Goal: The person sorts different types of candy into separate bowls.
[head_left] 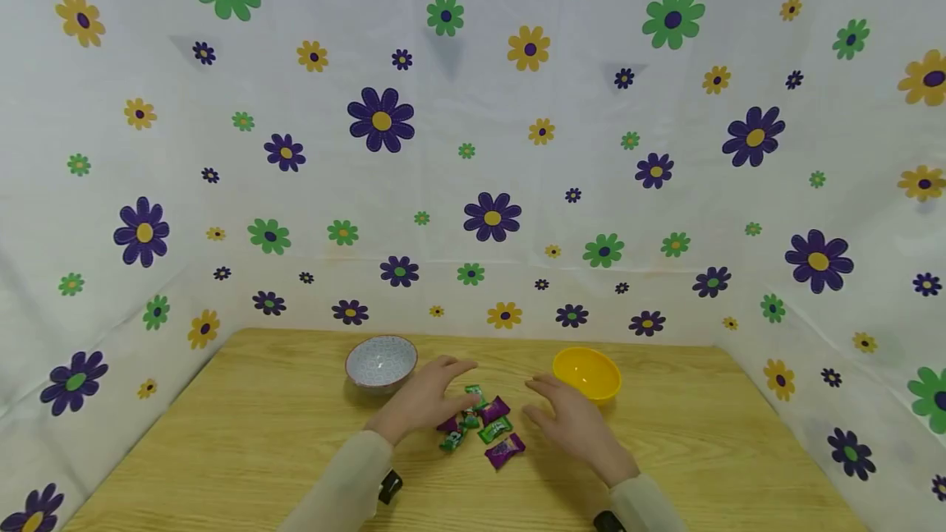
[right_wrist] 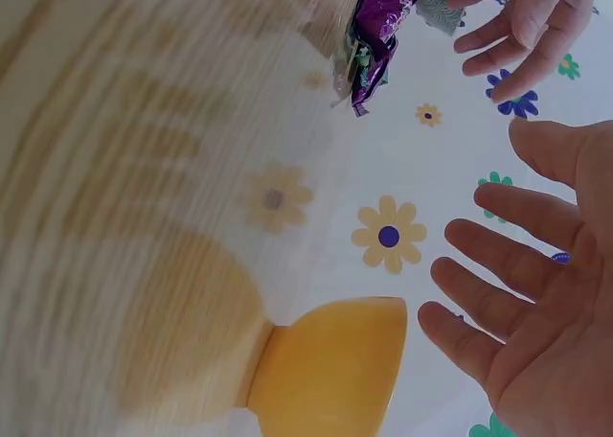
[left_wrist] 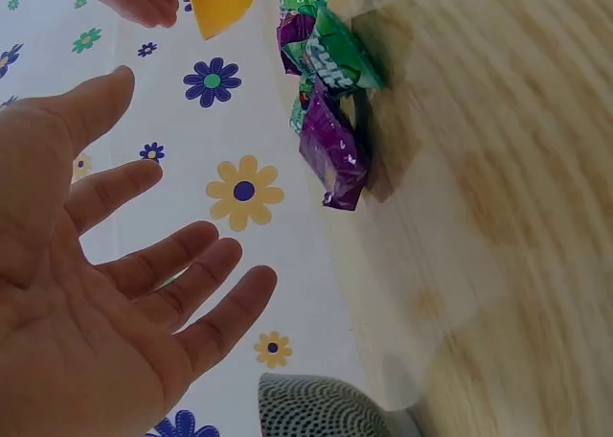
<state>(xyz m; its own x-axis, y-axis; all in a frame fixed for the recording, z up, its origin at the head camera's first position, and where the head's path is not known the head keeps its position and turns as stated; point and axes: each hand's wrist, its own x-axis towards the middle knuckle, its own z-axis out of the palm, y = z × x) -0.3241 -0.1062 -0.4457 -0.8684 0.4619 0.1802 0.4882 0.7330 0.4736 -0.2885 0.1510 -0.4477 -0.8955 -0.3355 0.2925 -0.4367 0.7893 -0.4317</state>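
Several wrapped candies in green and purple wrappers lie in a loose cluster on the table, among them a purple candy (head_left: 506, 451) at the near side and a green candy (head_left: 495, 429) behind it. My left hand (head_left: 424, 399) hovers over the cluster's left side, fingers spread, and hides part of it. On the other side my right hand (head_left: 575, 425) is held above the table, its fingers relaxed and holding nothing. In the left wrist view a purple candy (left_wrist: 333, 154) lies beyond the spread fingertips. The right wrist view shows the palm facing the candies.
A grey patterned bowl (head_left: 381, 364) with a reddish rim stands behind my left hand. The yellow bowl (head_left: 587, 373) is just behind my right hand. A white flowered cloth (head_left: 473, 179) hangs around the back and sides of the wooden table (head_left: 244, 433).
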